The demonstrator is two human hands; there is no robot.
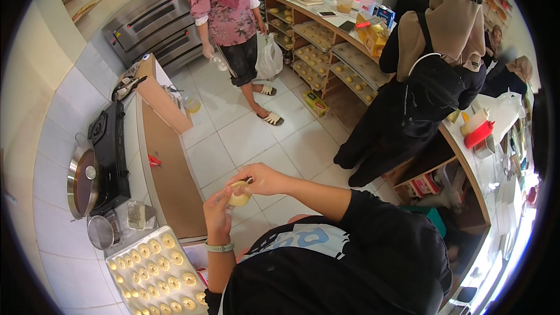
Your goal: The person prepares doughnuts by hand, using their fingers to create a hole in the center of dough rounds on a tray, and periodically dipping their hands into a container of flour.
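In front of my body, both hands hold one pale piece of dough [240, 198] in the air. My left hand [218, 212] is closed on its left side, a light watch strap on that wrist. My right hand [261, 179] reaches over from the right, fingers curled on the dough's upper side. Fingers cover part of the dough, so whether it has a hole through it is hidden. Below and left of my hands lies a metal tray [195, 262] with rows of ring-shaped dough pieces [174, 283] and several smaller rounds along its left side.
On the left counter stand a black gas stove [108, 160], a wide pan with a lid [81, 184], a strainer [102, 232] and a clear container [140, 216]. One person stands ahead near a steel oven [154, 26]; another is by the right counter, above shelves of dough trays [315, 61].
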